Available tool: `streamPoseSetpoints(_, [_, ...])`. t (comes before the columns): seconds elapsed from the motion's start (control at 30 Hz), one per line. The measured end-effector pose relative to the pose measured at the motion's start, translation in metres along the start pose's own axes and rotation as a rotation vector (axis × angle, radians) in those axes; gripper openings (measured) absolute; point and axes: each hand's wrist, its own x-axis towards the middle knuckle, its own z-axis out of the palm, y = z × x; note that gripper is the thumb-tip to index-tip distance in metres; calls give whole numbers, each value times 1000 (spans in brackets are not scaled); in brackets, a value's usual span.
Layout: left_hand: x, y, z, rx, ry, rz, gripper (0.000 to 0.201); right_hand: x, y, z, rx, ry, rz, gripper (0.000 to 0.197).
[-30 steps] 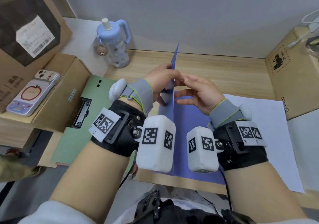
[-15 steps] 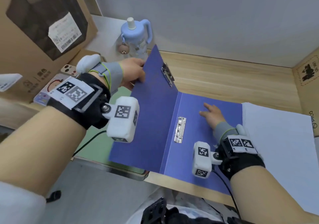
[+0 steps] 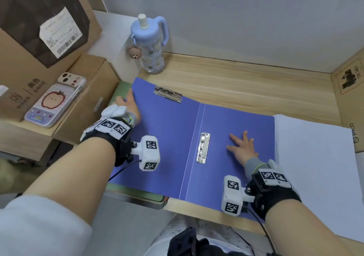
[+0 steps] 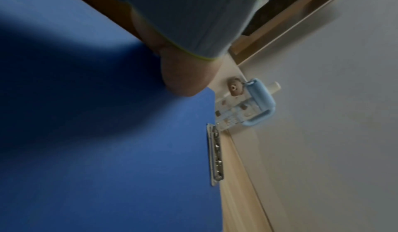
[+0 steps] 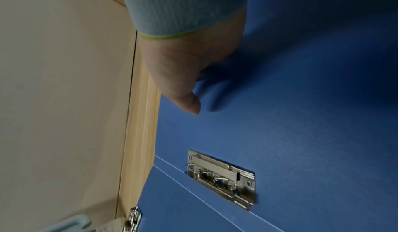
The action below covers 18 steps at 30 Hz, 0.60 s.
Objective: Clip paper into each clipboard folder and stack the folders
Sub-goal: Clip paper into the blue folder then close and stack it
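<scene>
A blue clipboard folder (image 3: 167, 137) lies open and nearly flat on the wooden desk. One metal clip (image 3: 167, 94) sits at the far edge of its left cover, another clip (image 3: 203, 148) beside the spine on the right panel. My left hand (image 3: 126, 101) holds the left cover's outer edge, thumb (image 4: 183, 82) on top. My right hand (image 3: 239, 143) presses flat on the right panel with straight, spread fingers. A stack of white paper (image 3: 315, 167) lies just right of the folder. A green folder (image 3: 122, 88) lies under the blue left cover.
A light blue bottle (image 3: 150, 45) with a bear charm stands at the back, close to the left cover's far corner. A phone (image 3: 55, 102) rests on a cardboard box at the left. Another cardboard box (image 3: 350, 102) borders the desk on the right.
The blue folder went from standing nearly closed on edge to lying open. My left hand swung the left cover down to the left; my right hand settled flat on the right panel.
</scene>
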Motion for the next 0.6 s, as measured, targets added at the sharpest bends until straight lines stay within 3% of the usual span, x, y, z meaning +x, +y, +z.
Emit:
streamPoseSetpoints(0.27, [-5,-13,23,168,-8,63,61,0,3,-3,71,-17,-18,50])
streamPoseSetpoints(0.47, [-23,18,9,147,62,97,46,-3,2,-1,95,-9,-28,50])
streamPoseSetpoints(0.53, [-26,41,4,84,8,150,46,-3,0,-4,145,-10,-30,48])
streamPoseSetpoints(0.6, [-37,73,2,-135,-99,193,48,-6,0,-10,283,-2,-41,45])
